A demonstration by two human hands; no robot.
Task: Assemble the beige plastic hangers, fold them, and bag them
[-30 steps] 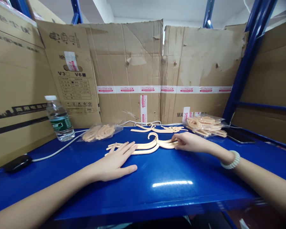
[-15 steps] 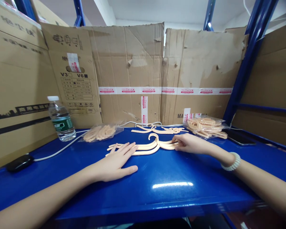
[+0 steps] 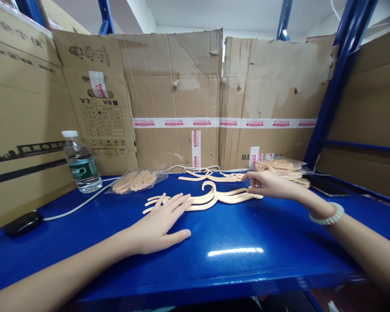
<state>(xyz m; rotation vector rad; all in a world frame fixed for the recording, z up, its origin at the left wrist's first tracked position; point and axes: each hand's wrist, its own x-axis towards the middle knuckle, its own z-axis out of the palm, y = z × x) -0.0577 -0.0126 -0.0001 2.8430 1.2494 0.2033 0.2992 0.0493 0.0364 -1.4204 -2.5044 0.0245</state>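
A beige clothes hanger [image 3: 215,196] with a curved hook lies on the blue tabletop in front of me; its long arms are in layered strips, and I cannot tell whether more than one hanger is stacked here. My left hand [image 3: 162,221] rests flat across the left arms, fingers stretched and thumb out to the side, hiding part of them. Over the right arms hovers my right hand [image 3: 269,185], its index finger and thumb bent and apart near the upper strip. Whether its fingertips touch that strip is unclear.
Behind lies another beige hanger [image 3: 198,175]. Plastic bags of beige pieces lie at left [image 3: 138,180] and right [image 3: 279,167]. A water bottle [image 3: 82,167], a black mouse-like object [image 3: 24,223], a white cable [image 3: 71,212] and a phone [image 3: 325,187] surround them. Cardboard sheets [image 3: 178,86] stand behind.
My right hand has let go of the hanger's right arms and shifted right and slightly up, uncovering their ends. My left hand has moved slightly right, still flat on the left arms.
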